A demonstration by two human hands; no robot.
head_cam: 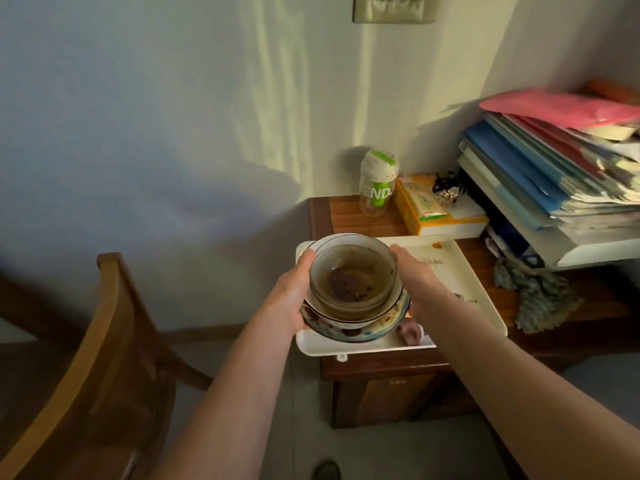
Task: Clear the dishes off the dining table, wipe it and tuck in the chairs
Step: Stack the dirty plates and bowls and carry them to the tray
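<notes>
I am looking down at a corner where a curved brown wooden chair [104, 341] stands at the left, pulled out from a dark brown wooden tabletop [363, 216] set against a pale wall. A leaning pile of blue, red and pink folders [540, 174] covers the right of the tabletop.

A white rectangular plastic tray [460, 271] lies in front of the pile, its near edge overhanging the tabletop. Over the tray's near-left corner is the stack of dirty dishes [353, 306]: a patterned round plate [391, 327], a white dark-rimmed bowl [346, 242] on it, and a smeared clear glass bowl [353, 275] nested inside.

The hands clasp this stack. The left hand [294, 292] wraps its left side, thumb at the rim and fingers under the plate. The right hand [419, 282] presses the right side, thumb on the rim and fingers hidden. I cannot tell whether the stack rests on the tray or is held just above it.

I judge the loose nesting to be the main risk: a tilt could slide the glass bowl out or spill its brown dregs. Weight on the overhanging corner could tip the tray. A small pinkish object [410, 332] beside the plate could get knocked off.
</notes>
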